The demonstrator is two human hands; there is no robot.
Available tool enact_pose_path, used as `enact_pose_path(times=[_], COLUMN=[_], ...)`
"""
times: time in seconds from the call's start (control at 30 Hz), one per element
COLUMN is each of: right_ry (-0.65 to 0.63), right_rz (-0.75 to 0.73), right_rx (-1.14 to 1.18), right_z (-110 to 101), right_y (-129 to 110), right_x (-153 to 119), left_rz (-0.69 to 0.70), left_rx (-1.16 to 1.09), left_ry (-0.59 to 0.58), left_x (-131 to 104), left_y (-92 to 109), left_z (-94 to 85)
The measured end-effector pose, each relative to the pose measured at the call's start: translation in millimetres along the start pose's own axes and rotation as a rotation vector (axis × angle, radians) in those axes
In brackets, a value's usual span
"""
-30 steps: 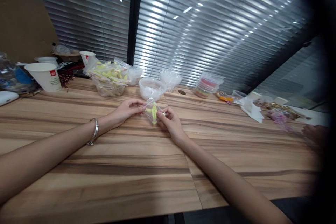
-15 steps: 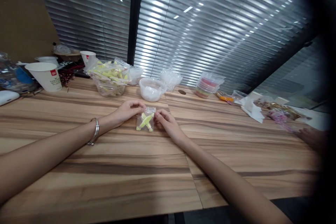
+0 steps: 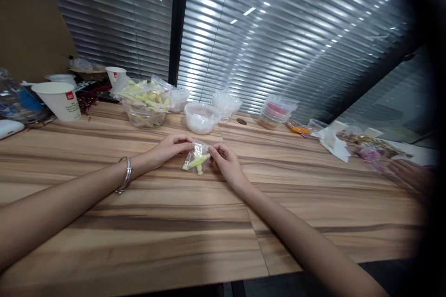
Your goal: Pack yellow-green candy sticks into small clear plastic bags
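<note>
A small clear plastic bag (image 3: 198, 160) with yellow-green pieces inside is held just over the wooden table (image 3: 167, 236), in the middle of the head view. My left hand (image 3: 173, 147), with a silver bracelet on its wrist, pinches the bag's upper left corner. On the other side, my right hand (image 3: 226, 161) has its thumb and fingers closed on the bag's upper right edge. Behind the left hand stands a clear tub (image 3: 144, 116) heaped with similar bags of yellow-green pieces. A round clear tub (image 3: 202, 119) with whitish contents sits beyond the bag.
Paper cups (image 3: 60, 102) and a plastic bottle (image 3: 21, 102) stand at the left. Stacked tubs (image 3: 275, 112), white tissue (image 3: 332, 143) and pink wrapping (image 3: 370, 154) lie toward the right. Another person's hand (image 3: 409, 174) is at the right edge.
The small bag has tilted and shifted slightly right, with its pieces turned. My right hand has moved a little right. The other person's hand has moved slightly up and left.
</note>
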State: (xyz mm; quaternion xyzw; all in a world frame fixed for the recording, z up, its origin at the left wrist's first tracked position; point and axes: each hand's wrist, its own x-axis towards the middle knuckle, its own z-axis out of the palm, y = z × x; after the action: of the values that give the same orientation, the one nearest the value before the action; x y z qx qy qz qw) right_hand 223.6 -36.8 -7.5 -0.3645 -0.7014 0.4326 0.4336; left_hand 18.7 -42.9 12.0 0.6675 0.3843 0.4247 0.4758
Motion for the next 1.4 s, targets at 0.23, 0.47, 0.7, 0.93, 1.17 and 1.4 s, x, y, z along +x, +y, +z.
enact_pose_path(times=[0.23,0.47,0.7,0.93,1.17,1.4], right_ry=[-0.014,-0.063,-0.046,-0.048,-0.056,-0.052], right_rz=[0.015,0.022,-0.006,-0.011,-0.018,-0.003], right_rx=[0.038,0.073,0.035,0.025,0.004,-0.021], right_z=[0.8,2.5,1.4,2.0,2.6,1.9], right_y=[-2.1,-4.1,-4.0,-3.6,-3.6,-5.2], right_x=[-0.3,-1.4,-3.0,-2.7,-3.5,-4.4], left_rz=[0.025,0.048,0.036,0.073,0.068,0.071], left_rx=[0.032,0.062,-0.012,0.083,0.113,0.113], left_ry=[0.055,0.097,-0.016,-0.046,-0.048,-0.050], left_x=[2.2,2.4,-0.9,-1.1,-0.2,0.3], left_y=[-6.6,-7.5,-0.1,0.2,-2.3,-2.5], left_z=[-1.0,-2.4,-0.7,-1.4,-2.1,-1.5])
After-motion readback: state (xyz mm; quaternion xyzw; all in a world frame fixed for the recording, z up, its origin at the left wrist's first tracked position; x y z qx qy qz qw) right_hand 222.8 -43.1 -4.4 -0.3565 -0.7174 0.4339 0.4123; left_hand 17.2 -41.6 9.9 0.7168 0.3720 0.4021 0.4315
